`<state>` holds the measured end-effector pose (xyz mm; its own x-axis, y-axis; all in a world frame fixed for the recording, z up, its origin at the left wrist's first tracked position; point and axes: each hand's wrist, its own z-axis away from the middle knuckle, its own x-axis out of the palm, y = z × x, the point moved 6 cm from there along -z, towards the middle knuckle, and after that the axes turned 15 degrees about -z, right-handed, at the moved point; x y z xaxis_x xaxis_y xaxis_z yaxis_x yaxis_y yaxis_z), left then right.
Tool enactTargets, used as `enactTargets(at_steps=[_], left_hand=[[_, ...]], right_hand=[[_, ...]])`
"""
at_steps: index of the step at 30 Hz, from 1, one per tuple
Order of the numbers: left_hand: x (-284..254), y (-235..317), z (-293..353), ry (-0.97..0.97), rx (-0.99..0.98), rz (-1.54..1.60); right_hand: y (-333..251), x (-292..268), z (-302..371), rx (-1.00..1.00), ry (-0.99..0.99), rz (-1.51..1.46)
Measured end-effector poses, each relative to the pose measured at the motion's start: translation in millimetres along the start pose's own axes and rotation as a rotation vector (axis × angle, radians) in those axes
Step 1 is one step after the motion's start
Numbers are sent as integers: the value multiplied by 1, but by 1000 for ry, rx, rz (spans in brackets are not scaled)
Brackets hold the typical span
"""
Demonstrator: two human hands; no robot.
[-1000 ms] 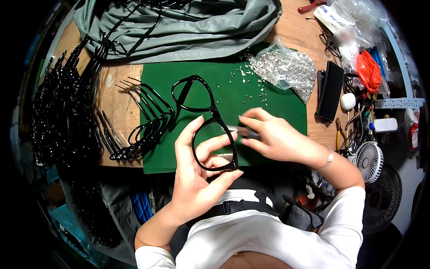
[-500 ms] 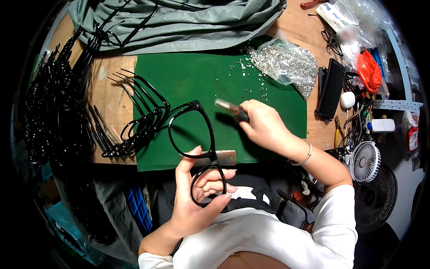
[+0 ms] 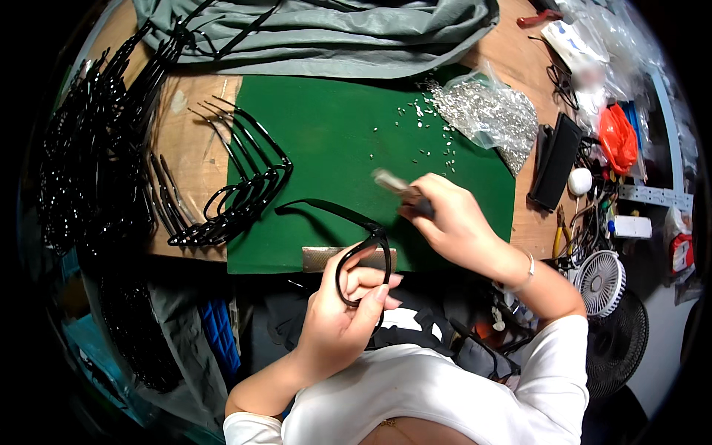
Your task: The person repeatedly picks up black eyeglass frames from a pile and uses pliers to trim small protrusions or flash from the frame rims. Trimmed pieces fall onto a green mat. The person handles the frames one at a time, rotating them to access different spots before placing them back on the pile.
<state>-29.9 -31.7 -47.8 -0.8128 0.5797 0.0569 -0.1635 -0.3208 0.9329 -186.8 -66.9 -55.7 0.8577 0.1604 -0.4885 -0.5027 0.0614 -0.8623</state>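
My left hand [image 3: 345, 319] grips a black glasses frame [image 3: 363, 256] by one lens rim at the near edge of the green mat [image 3: 348, 141]; its temple arm reaches left over the mat. My right hand [image 3: 452, 222] is closed around a small screwdriver [image 3: 397, 187], its tip pointing up-left above the mat, a little apart from the frame. Tiny silver screws [image 3: 426, 137] lie scattered on the mat.
A row of finished black glasses frames [image 3: 230, 200] lies at the mat's left edge, with a large pile of black frames [image 3: 81, 148] further left. A clear bag of screws [image 3: 489, 111], grey cloth [image 3: 326, 30], black case [image 3: 556, 159], pliers, and a small fan [image 3: 597, 278] sit around.
My left hand pulled the frame down toward my body and turned it. My right hand lifted off the frame and moved up-right, holding the screwdriver.
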Motion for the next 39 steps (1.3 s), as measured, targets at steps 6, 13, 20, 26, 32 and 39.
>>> enactTargets(at_steps=[6, 13, 20, 26, 32, 39], left_hand=[[15, 1, -4, 102, 194, 49], [19, 0, -6, 73, 118, 9], [10, 15, 1, -130, -78, 365], [4, 18, 8, -172, -121, 372], [-3, 12, 16, -267, -134, 340], [-3, 14, 19, -215, -181, 356]], right_hand=[[-32, 13, 20, 80, 169, -757], [-18, 30, 22, 491, 30, -1345], [-19, 39, 31, 641, -90, -1505], [-23, 28, 34, 570, -211, -1369], [-34, -10, 48, 421, -606, -425], [-48, -3, 42, 494, -790, -358]])
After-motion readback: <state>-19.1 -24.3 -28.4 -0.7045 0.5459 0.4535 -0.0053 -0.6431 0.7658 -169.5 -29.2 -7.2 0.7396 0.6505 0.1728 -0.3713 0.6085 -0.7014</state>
